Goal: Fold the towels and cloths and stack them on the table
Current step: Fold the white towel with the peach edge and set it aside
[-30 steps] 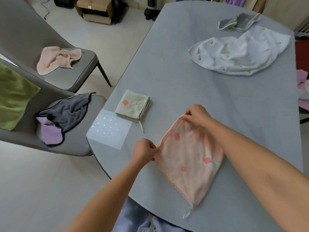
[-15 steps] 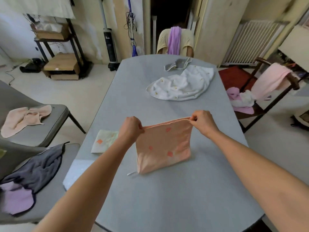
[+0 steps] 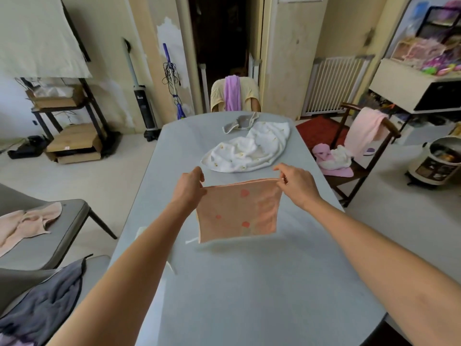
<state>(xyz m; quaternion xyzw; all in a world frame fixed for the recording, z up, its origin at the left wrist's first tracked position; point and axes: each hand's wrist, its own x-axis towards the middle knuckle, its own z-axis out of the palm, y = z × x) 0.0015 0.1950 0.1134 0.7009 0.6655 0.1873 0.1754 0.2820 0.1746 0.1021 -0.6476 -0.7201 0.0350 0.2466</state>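
Note:
A folded peach cloth point(image 3: 238, 212) with red prints hangs in the air above the grey table point(image 3: 249, 295). My left hand point(image 3: 190, 183) pinches its top left corner and my right hand point(image 3: 295, 179) pinches its top right corner. Its lower edge floats just over the tabletop. A crumpled white towel point(image 3: 247, 151) lies further back on the table, with a small grey cloth point(image 3: 240, 120) behind it. A folded pale green cloth point(image 3: 140, 231) at the table's left edge is mostly hidden by my left forearm.
Two grey chairs stand on the left, one bearing a peach towel point(image 3: 25, 224), the nearer a dark grey cloth point(image 3: 47, 300). A wooden chair point(image 3: 349, 156) on the right holds pink and white cloths. A chair with a purple cloth point(image 3: 232, 92) stands at the far end.
Both hands lifted the peach cloth off the table and now hold it up by its top corners, spread wider. My head tilted up, bringing the room into view.

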